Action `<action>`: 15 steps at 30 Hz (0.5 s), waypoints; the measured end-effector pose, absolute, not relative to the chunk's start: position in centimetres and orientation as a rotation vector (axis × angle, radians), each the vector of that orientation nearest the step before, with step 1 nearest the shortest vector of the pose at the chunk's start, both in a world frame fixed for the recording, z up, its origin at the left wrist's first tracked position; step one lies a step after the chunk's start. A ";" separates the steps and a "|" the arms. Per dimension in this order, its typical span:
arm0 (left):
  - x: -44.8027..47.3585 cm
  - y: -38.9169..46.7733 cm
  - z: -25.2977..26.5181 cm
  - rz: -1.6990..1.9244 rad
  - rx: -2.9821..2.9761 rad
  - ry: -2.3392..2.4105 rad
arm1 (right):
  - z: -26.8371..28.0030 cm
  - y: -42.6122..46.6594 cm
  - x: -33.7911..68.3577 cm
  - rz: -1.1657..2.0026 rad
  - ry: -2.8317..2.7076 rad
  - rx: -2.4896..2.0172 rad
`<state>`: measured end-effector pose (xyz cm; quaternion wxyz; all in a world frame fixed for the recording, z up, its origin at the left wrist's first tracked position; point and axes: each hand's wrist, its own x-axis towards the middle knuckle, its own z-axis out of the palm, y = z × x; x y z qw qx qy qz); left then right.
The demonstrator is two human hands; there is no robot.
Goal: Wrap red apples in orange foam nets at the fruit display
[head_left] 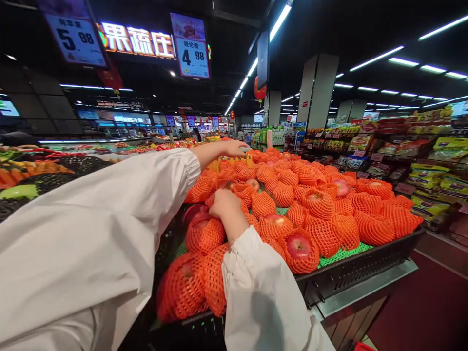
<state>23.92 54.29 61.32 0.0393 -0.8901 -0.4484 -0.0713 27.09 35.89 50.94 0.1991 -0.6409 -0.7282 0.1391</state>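
Note:
My left hand reaches across to the far left part of an apple display, just above a small yellow object. Its fingers point right and bend at the tips; whether they hold anything is too small to see. Closer to me, my right hand is curled down among the apples, its fingertips hidden behind the knuckles. A dark red apple lies just left of it, and a netted apple sits below. Most apples around both hands wear orange foam nets, such as the netted apple at the front.
The apples lie on green matting in a black tray with a metal ledge below. Snack shelves stand to the right. Other produce lies at the left. A price sign hangs overhead.

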 end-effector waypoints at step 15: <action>11.2 49.8 55.5 0.421 -2.676 -1.674 | 50.8 36.8 28.9 0.249 -1.775 -1.956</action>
